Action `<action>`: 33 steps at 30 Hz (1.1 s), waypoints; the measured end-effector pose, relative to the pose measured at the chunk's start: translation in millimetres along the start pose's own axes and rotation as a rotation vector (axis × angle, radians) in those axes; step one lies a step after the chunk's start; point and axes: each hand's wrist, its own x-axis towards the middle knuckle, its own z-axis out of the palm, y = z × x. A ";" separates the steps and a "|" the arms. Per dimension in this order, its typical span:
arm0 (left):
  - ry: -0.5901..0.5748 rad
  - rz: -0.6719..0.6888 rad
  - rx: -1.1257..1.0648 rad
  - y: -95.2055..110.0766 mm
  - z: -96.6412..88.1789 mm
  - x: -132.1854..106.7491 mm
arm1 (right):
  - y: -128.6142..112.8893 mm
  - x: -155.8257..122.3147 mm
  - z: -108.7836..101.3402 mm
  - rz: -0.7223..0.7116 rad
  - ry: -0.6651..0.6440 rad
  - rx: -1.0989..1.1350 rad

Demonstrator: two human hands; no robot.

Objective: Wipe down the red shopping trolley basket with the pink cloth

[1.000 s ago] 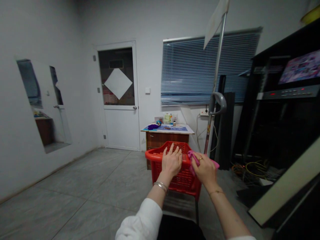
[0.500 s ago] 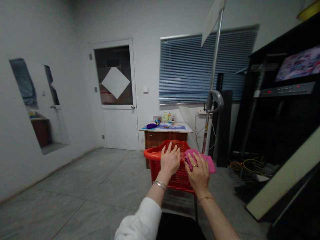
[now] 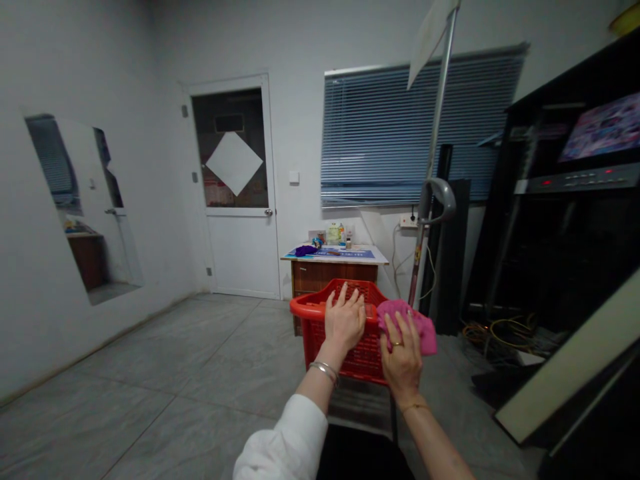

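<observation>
A red plastic basket (image 3: 320, 333) stands in front of me on a metal frame. My left hand (image 3: 344, 320) lies flat on its near rim, fingers stretched out and apart. My right hand (image 3: 401, 353) presses a pink cloth (image 3: 420, 328) against the basket's right corner, fingers spread over the cloth. There is a ring on the right hand and a bracelet on each wrist.
A wooden desk (image 3: 334, 270) with bottles and a purple item stands behind the basket, under a window with blue blinds. A metal pole (image 3: 431, 180) rises at the right. A dark cabinet with a screen (image 3: 590, 200) fills the right side, with cables (image 3: 500, 330) on the floor. A white door (image 3: 237, 193) is at the back.
My right hand with the pink cloth has slid from the top of the rim to the right corner, the cloth spreading out. My left hand has stayed on the rim.
</observation>
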 end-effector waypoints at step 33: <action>-0.014 0.014 0.003 1.5 -0.8 1.5 | 31.6 33.6 -10.9 0.137 -0.022 0.033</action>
